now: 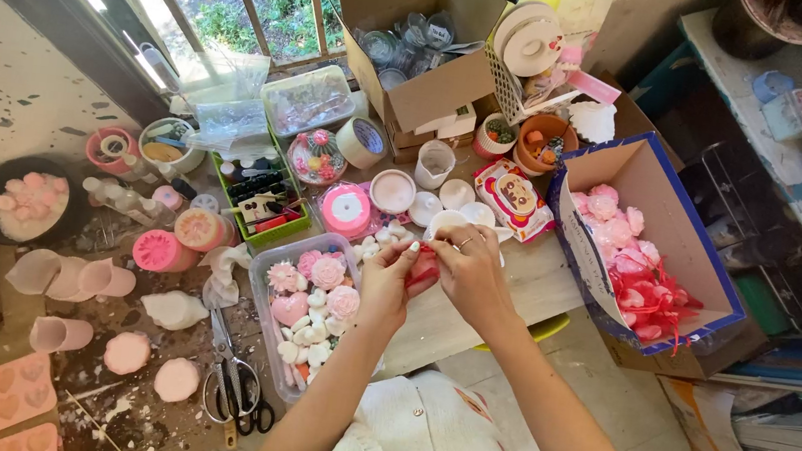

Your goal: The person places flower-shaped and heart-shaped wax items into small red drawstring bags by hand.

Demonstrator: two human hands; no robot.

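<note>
Two hands [436,275] meet at centre, one pair of scissors [233,378] lies at seven o'clock, two open cardboard boxes [437,89] stand from twelve to three.

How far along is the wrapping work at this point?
Done: wrapped pink pieces with red ties lie piled in the blue-edged box. In hand: left hand and right hand work a red strip. Left: unwrapped flower and heart casts fill the clear tub.

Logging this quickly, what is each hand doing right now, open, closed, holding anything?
Left hand: closed, pinching the small red ribbon-like piece.
Right hand: closed on the same red piece, fingers curled.
</note>
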